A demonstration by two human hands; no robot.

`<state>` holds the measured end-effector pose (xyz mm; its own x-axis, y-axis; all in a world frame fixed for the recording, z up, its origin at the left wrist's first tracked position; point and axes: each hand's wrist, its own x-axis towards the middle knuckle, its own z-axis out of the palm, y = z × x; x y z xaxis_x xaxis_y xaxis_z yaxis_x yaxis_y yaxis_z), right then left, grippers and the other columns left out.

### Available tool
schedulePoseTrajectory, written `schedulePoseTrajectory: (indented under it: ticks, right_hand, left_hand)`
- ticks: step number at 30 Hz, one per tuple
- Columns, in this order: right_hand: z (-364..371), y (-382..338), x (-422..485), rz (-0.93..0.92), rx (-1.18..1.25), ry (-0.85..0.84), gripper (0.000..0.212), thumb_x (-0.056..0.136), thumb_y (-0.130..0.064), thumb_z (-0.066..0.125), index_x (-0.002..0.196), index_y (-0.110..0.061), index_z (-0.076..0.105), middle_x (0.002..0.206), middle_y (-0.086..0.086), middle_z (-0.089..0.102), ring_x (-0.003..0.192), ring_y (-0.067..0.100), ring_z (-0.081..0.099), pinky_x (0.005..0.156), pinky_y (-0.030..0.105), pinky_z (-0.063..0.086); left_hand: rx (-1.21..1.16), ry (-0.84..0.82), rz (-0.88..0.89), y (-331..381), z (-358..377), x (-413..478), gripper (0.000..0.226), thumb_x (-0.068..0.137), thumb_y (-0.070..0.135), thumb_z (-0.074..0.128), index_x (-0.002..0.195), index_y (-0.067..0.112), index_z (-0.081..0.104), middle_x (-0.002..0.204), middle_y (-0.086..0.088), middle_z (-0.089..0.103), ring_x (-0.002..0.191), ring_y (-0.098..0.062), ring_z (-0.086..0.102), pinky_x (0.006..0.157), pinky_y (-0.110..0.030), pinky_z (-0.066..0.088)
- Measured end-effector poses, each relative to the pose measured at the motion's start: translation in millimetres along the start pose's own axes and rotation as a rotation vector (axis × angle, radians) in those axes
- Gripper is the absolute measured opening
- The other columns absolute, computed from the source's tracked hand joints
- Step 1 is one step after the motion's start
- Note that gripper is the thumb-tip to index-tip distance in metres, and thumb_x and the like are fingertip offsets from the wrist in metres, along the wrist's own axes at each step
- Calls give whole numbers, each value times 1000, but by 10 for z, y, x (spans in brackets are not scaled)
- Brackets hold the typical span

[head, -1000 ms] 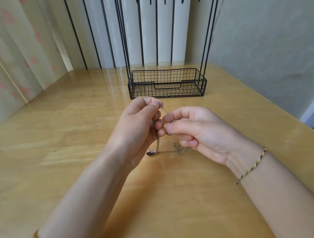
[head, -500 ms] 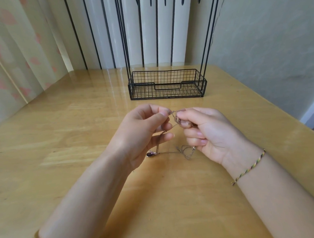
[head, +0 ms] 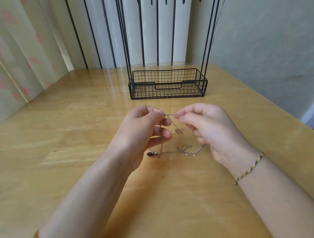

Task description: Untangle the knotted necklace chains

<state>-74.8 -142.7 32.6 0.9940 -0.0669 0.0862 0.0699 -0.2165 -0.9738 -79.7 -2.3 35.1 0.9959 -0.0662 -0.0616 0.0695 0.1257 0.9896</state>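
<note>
Thin silver necklace chains [head: 173, 115] stretch between my two hands above the wooden table [head: 80, 133]. My left hand [head: 143, 132] pinches one end between thumb and forefinger, and more chain runs down past its lower fingers. My right hand [head: 208, 128] pinches the other end. A small knot [head: 179, 132] hangs between the hands. Loose chain [head: 189, 150] lies on the table below, ending in a dark oval pendant [head: 149, 154] under my left hand.
A black wire basket [head: 167, 85] on a tall wire stand sits at the back of the table, against the white radiator. A curtain hangs at the left; the wall is at the right. The table edge runs diagonally at the right.
My hands have moved apart, drawing a short length of chain taut between them. The knot now hangs free in the gap instead of being held at my right fingertips.
</note>
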Motion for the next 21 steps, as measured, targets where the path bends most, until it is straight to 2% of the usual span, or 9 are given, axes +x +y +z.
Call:
schedulePoseTrajectory:
  ticks: [2, 5, 7, 9, 12, 16, 21]
  right_hand:
    - [-6, -27, -21, 13, 2, -36, 13, 81, -7, 62, 74, -15, 70, 43, -18, 50, 33, -5, 42, 32, 7, 27]
    - [2, -43, -30, 44, 34, -71, 17, 77, -12, 60, 64, -17, 69, 61, -10, 57, 33, 0, 40, 31, 6, 22]
    - [4, -47, -24, 64, 119, -91, 21, 78, -11, 55, 61, -17, 66, 69, -3, 63, 40, 6, 31, 33, 14, 20]
    - [-9, -51, -15, 68, 213, -107, 20, 81, -7, 51, 66, -13, 63, 63, 1, 61, 45, 11, 23, 39, 20, 14]
    - [-27, -41, 2, 50, 233, -101, 16, 82, -7, 53, 69, -11, 61, 54, -2, 48, 45, 11, 22, 42, 23, 14]
    - [-20, -22, 10, 13, 159, -75, 4, 78, -16, 61, 75, -15, 63, 56, -5, 38, 43, 7, 26, 36, 14, 22]
    - [-26, -7, 16, -1, 134, -29, 10, 79, -19, 64, 69, -20, 64, 50, -13, 41, 36, 2, 35, 34, 9, 24]
  left_hand:
    - [-4, 13, 5, 7, -2, 1, 11, 95, 6, 49, 86, 10, 54, 69, -3, 63, 48, -14, 54, 85, -46, 56]
    - [2, 8, 8, 15, -7, -5, 10, 93, 6, 49, 86, 9, 55, 69, -3, 62, 47, -14, 52, 86, -46, 54]
    - [0, -6, 1, 18, -7, -7, 10, 92, 5, 50, 85, 8, 56, 67, -3, 60, 47, -14, 51, 84, -43, 54]
    - [-10, -19, -11, 20, -6, -3, 11, 91, 5, 51, 82, 8, 58, 64, -3, 58, 48, -14, 48, 79, -39, 56]
    - [9, -37, -18, 20, -6, 1, 11, 90, 5, 53, 82, 7, 60, 62, -2, 55, 49, -13, 47, 76, -35, 56]
    - [76, -39, -9, 5, -17, -1, 15, 90, 7, 54, 82, 5, 66, 61, 0, 53, 47, -12, 47, 80, -35, 54]
    - [126, -38, -1, 1, -15, -7, 16, 90, 11, 57, 81, 7, 70, 59, 3, 53, 43, -10, 45, 83, -37, 53]
